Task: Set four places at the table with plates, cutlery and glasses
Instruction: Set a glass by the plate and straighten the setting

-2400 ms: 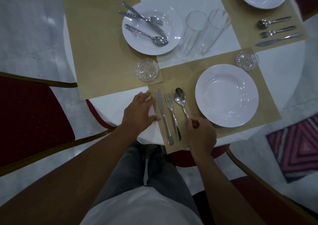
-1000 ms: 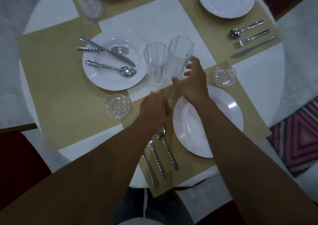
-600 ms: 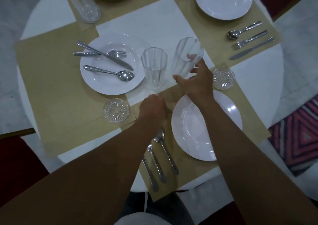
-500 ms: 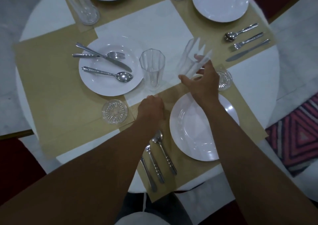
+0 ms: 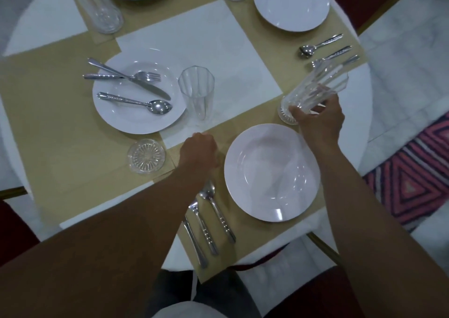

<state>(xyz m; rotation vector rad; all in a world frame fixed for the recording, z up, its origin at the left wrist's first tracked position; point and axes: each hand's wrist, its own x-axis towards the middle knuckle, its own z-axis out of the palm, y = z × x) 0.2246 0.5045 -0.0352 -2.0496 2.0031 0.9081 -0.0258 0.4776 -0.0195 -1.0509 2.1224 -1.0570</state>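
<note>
**Glass [image 5: 315, 88] on its way to the near-right coaster [image 5: 286, 118]**

Your right hand [image 5: 319, 123] has its fingers wrapped round the lower part of the glass. The glass is tilted, with its mouth leaning far and right. Its base is just over the coaster beyond the far right edge of the near plate [image 5: 272, 172]; I cannot tell whether base and coaster already touch. Your left hand [image 5: 199, 152] is curled into a fist with its knuckles on the placemat [image 5: 243, 117], just left of that plate, and nothing shows in it.

You appear to be setting the glass for the near place, where the knife [image 5: 194, 241], fork [image 5: 204, 227] and spoon [image 5: 217, 210] already lie in a row. Next, bring the glass upright, centre it over the coaster, lower it flat and then let go. If it comes down tilted, its edge may catch the coaster and push it aside.

A second ago this glass stood upright against the second glass [image 5: 196, 94] in the middle of the table [image 5: 357, 104]. You have since lifted it and carried it right. The second glass now stands alone beside the left plate [image 5: 121, 118], and your left hand has stayed put.
</note>
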